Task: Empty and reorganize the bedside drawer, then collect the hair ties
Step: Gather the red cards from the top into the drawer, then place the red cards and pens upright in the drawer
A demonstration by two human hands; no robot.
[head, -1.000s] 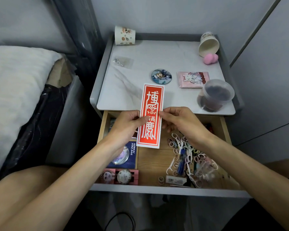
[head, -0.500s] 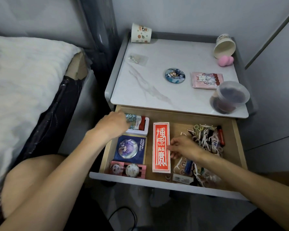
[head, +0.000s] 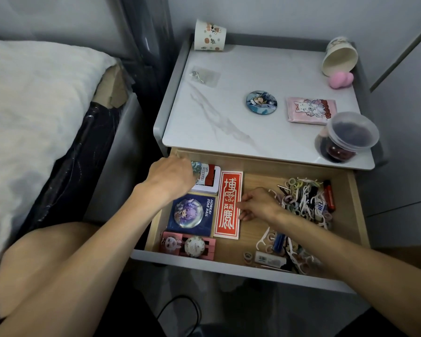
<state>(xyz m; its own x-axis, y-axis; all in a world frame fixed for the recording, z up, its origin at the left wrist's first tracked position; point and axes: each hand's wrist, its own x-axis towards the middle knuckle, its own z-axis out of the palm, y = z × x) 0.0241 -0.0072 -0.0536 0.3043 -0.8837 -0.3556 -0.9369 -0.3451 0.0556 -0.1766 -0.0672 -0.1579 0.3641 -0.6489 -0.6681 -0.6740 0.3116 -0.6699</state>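
Hair ties [head: 299, 203] lie tangled among floss picks just right of the right hand [head: 258, 205], fingers curled and empty, left hand [head: 170, 177] gripping a tin [head: 208, 178]; picks could snag when gathered.

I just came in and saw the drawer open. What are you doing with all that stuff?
A person is tidying the open bedside drawer. The left hand reaches to a small tin at the back left. The right hand rests beside the red card, which lies flat in the middle. The hair ties sit in a tangled pile on the right, not yet collected.
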